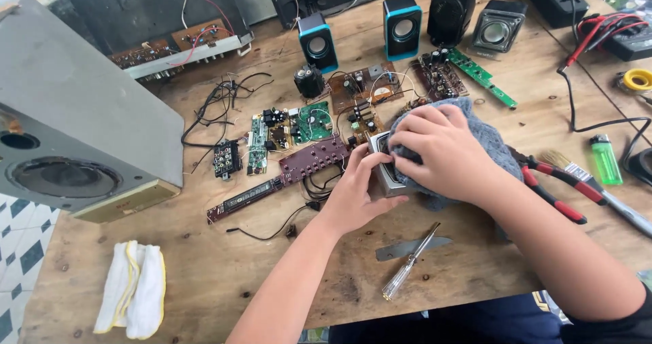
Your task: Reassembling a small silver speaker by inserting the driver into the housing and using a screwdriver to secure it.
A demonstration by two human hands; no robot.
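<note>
Both my hands close on the small speaker: left hand grips its side, right hand presses a grey cloth onto it.

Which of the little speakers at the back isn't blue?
The grey, square speaker at the far right of the row. The two small speakers left of it have bright blue fronts; this one has none.

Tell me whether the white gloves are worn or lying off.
Lying off: the white gloves rest on the wooden table, away from both bare hands.
</note>
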